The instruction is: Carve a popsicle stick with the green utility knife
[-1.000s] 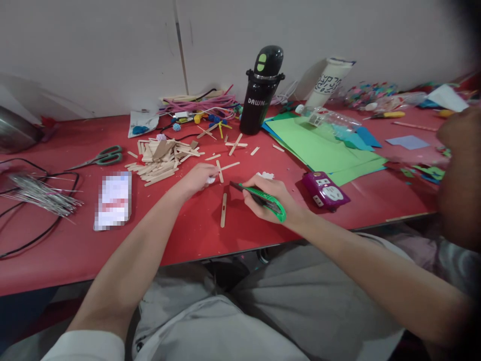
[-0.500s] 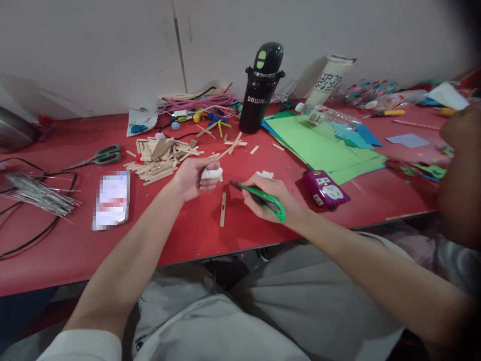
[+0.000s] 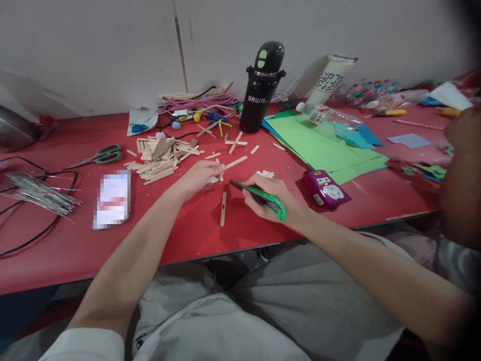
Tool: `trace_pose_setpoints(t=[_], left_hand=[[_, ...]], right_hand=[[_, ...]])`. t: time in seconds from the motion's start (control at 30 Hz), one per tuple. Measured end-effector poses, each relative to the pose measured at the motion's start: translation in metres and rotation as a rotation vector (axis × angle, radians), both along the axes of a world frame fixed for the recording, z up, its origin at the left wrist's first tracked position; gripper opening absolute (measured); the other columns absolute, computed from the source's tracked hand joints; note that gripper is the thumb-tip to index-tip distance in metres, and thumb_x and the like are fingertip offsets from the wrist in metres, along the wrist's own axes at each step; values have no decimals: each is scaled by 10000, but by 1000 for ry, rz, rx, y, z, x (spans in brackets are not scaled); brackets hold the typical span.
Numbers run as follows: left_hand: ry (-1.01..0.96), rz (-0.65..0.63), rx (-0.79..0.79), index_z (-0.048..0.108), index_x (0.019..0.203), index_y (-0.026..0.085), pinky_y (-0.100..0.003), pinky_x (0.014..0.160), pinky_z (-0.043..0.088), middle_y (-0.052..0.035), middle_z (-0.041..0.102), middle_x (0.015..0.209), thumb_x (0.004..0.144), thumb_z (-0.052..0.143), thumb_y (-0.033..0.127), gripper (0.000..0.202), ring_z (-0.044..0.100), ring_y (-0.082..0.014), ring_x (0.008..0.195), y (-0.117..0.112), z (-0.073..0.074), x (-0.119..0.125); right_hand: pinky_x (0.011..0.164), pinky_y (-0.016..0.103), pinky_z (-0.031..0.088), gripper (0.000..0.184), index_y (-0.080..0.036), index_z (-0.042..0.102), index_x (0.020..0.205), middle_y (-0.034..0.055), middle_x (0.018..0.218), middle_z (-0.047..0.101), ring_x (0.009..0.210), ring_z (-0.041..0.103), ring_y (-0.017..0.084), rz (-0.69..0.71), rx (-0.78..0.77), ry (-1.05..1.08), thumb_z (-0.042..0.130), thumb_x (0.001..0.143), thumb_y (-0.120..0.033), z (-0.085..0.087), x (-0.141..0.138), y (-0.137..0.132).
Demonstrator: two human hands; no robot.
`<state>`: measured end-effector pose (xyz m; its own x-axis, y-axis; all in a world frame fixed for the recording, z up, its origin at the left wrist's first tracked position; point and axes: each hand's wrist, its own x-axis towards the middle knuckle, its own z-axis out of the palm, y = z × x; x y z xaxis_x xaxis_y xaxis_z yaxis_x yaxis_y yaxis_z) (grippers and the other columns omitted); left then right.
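My left hand [image 3: 205, 175] pinches a wooden craft stick [image 3: 236, 163] by one end, its free end pointing right and away from me. Something white, perhaps tissue, shows in the curled fingers of that hand. In my right hand [image 3: 266, 195] is a green utility knife [image 3: 267, 199], its dark tip pointing left toward the left hand. Between the hands and nearer to me, a craft stick with a small slot [image 3: 223, 209] lies flat on the red table [image 3: 195, 235]. Behind the left hand spreads a pile of craft sticks [image 3: 161, 158]. White scraps [image 3: 265, 174] lie behind the knife.
Scissors [image 3: 103, 154], a phone [image 3: 111, 199] and a bundle of wires [image 3: 39, 193] lie left. A black bottle [image 3: 263, 87] stands at the back. Green paper [image 3: 323, 143] and a purple power adapter [image 3: 325, 189] are right, near another person's arm [image 3: 462, 180].
My left hand has turned over, palm now downward, swinging the craft stick lower and to the right. My right hand with the utility knife has hardly moved.
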<state>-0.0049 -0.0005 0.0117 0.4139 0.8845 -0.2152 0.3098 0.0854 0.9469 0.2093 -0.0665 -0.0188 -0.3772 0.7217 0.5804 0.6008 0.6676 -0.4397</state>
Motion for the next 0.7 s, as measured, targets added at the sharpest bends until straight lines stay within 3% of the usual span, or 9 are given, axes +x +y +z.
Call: trace_pose_setpoints(t=[0.2,0.43,0.7], left_hand=[[194,-189,194,531,646,181,-270,620,358,20,456,633,904,516,379,326,408,-118,605,-5,1,1],[328,-214,303,504,658,190,-283,610,349,0,510,667,927,476,368,323,458,-136,633,-6,0,-1],[757,-217,449,624,797,206,-329,686,396,-76,693,892,960,407,384,325,610,-228,832,-6,-5,-1]], right_hand=[[580,234,446,49,-238,542,896,-22,704,657,566,587,125,10,-37,1,579,866,-227,0,2,1],[582,234,445,34,-235,538,896,-25,690,639,573,583,122,5,0,-32,566,878,-229,-1,2,1],[545,250,441,97,-257,524,845,-46,586,582,501,551,126,-10,139,2,592,859,-191,17,6,-6]])
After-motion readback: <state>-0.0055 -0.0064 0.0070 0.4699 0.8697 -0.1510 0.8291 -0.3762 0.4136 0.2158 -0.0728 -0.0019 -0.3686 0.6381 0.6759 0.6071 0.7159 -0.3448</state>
